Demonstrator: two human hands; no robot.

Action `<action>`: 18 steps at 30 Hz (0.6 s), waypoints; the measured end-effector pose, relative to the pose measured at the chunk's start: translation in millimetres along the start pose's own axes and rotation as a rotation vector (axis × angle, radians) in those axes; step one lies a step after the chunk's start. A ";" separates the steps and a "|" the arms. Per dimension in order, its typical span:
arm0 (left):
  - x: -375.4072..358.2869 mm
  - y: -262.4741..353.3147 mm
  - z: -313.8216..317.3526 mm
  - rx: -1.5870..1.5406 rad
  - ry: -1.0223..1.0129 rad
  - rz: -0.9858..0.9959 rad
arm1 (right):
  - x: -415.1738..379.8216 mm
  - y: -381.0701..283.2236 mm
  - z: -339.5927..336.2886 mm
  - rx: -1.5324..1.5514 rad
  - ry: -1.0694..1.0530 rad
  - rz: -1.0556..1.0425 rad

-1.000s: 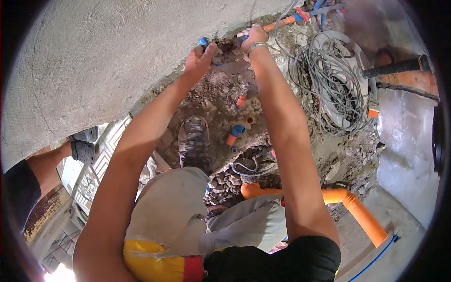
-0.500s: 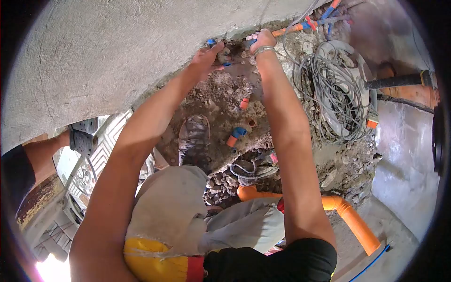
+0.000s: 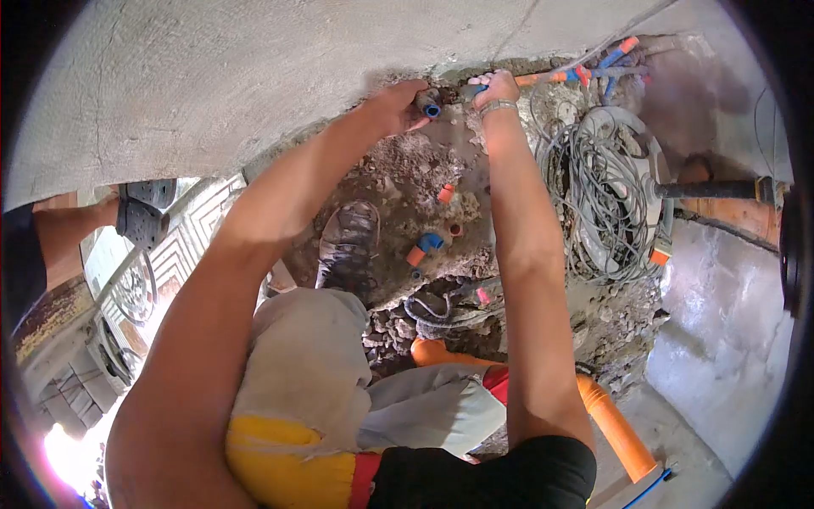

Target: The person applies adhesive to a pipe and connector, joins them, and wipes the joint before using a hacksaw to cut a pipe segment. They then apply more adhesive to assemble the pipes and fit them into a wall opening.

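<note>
At the foot of the concrete wall, my left hand is wrapped around a muddy pipe fitting whose blue-rimmed opening faces me. Just to its right, my right hand grips the end of an orange pipe that runs along the wall. A blue end piece sticks out on the left side of that fist. A small gap separates the fitting from this end piece. My fingers partly cover both.
On the dirt lie a blue-and-orange elbow and a short orange piece. Coiled grey cable is heaped at right. A large orange drain pipe runs near my knee. Another person's foot is at left.
My left hand has gone from spread fingers beside the fitting to closed around it, and the fitting's blue opening now faces me. My right hand keeps its grip; the view has shifted slightly.
</note>
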State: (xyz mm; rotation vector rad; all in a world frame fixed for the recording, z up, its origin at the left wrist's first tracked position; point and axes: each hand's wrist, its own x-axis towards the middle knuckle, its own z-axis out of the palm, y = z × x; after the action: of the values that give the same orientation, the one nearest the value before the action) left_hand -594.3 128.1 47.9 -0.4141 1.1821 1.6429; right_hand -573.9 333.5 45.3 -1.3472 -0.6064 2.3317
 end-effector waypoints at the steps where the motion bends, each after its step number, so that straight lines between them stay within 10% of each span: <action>1: -6.2 0.9 2.3 0.028 0.027 0.008 | 1.8 -0.5 0.3 0.001 0.009 0.019; 8: 7.7 -22.9 -25.9 0.389 -0.143 0.407 | 16.6 2.4 -8.3 0.053 -0.060 0.023; 12: -22.6 0.8 14.6 0.253 0.215 0.112 | 3.8 0.9 -2.7 0.065 -0.030 0.001; 14: -54.1 -4.1 29.3 1.091 0.628 0.477 | 3.2 0.1 -4.7 0.033 -0.074 0.010; 18: -55.2 -11.1 31.0 1.231 0.437 1.286 | 2.6 5.4 -5.6 -0.019 -0.024 -0.079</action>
State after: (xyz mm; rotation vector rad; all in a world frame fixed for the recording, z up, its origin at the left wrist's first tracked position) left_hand -553.4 125.0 97.4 1.0284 2.8148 1.3366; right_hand -570.8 331.4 38.0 -1.2819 -0.6778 2.2873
